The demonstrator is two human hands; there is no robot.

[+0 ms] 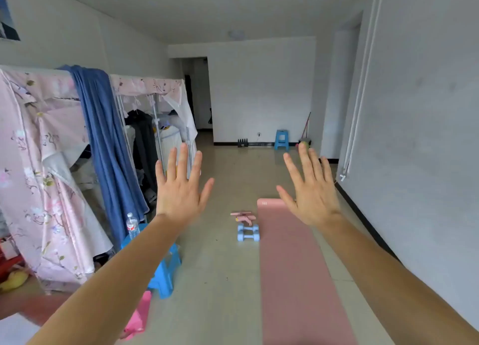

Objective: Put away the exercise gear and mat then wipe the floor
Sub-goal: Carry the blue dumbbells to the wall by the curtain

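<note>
Out front, the left hand (178, 189) and right hand (312, 191) were raised, fingers spread, holding nothing; the pink mat (293, 267) lay flat on the floor (220, 280), blue dumbbells (248, 232) just beside it.

Both arms reach forward, the left hand (180, 189) and right hand (312, 191) raised with fingers spread and holding nothing. The pink mat (295, 272) lies unrolled on the tiled floor (223, 280). Just left of the mat rest two light-blue dumbbells (248, 232); just beyond them lies a small pink item (242, 216), perhaps a resistance band. Further left of the mat stands a blue stool (166, 269) bearing a water bottle (132, 226).
</note>
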